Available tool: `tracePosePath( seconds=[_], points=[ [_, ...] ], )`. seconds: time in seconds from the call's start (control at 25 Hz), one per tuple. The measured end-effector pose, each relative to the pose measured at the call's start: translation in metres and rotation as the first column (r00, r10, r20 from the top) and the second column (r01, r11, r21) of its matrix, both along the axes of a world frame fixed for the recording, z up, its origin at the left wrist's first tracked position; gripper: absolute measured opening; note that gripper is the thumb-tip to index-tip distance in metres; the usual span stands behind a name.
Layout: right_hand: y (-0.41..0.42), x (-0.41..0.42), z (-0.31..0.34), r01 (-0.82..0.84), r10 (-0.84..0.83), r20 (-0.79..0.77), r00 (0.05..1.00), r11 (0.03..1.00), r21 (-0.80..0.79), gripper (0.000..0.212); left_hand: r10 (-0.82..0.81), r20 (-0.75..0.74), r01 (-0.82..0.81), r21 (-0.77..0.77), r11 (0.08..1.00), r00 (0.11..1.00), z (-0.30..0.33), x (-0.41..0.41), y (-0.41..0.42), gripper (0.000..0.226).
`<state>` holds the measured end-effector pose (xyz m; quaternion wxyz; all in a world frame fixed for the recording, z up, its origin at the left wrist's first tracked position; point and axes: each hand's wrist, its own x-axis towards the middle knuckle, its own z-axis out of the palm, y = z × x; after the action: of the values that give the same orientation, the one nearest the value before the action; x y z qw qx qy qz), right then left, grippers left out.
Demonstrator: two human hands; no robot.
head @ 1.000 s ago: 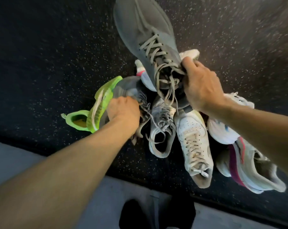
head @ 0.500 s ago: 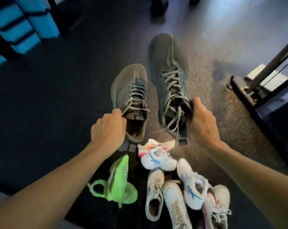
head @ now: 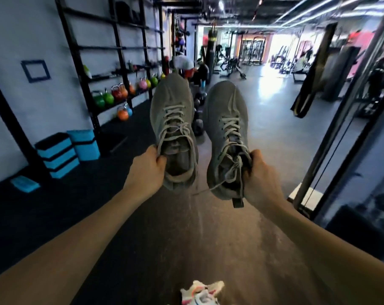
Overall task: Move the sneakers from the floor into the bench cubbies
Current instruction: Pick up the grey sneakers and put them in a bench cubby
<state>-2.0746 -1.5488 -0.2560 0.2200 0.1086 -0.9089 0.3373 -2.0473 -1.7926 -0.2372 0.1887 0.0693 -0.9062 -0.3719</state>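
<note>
I hold a pair of grey lace-up sneakers out in front of me, toes pointing away. My left hand (head: 147, 168) grips the left grey sneaker (head: 173, 119) at the edge of its opening. My right hand (head: 259, 175) grips the right grey sneaker (head: 226, 128) at its collar, with a lace end dangling below. A white sneaker with pink and blue marks (head: 201, 292) shows on the floor at the bottom edge; the other sneakers of the pile are out of view. No bench cubbies are in view.
A black rack with coloured kettlebells (head: 111, 95) lines the left wall. Blue step boxes (head: 61, 154) stand on the floor beneath it. Dark dumbbells (head: 197, 124) lie behind the shoes. A cable machine frame (head: 332, 137) rises on the right. A person (head: 184, 64) is far back.
Both grey sneakers have been lifted off the pile and raised up. The view has swung from the floor to the gym hall, and the sneaker pile has dropped almost out of frame.
</note>
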Motion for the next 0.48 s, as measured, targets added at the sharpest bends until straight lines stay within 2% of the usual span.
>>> tracePosePath(
  seconds=[0.24, 0.48],
  points=[
    [0.027, 0.072, 0.112, 0.087, -0.089, -0.057, 0.994, 0.995, -0.042, 0.011, -0.084, -0.076, 0.077, -0.083, 0.994, 0.994, 0.097, 0.058, 0.026, 0.016],
    [0.086, 0.176, 0.179, 0.225, -0.225, -0.112, 0.968, 0.974, -0.018, 0.007, -0.199, -0.154, 0.184, -0.106, 0.977, 0.968, 0.158, 0.127, 0.086, 0.019]
  ],
)
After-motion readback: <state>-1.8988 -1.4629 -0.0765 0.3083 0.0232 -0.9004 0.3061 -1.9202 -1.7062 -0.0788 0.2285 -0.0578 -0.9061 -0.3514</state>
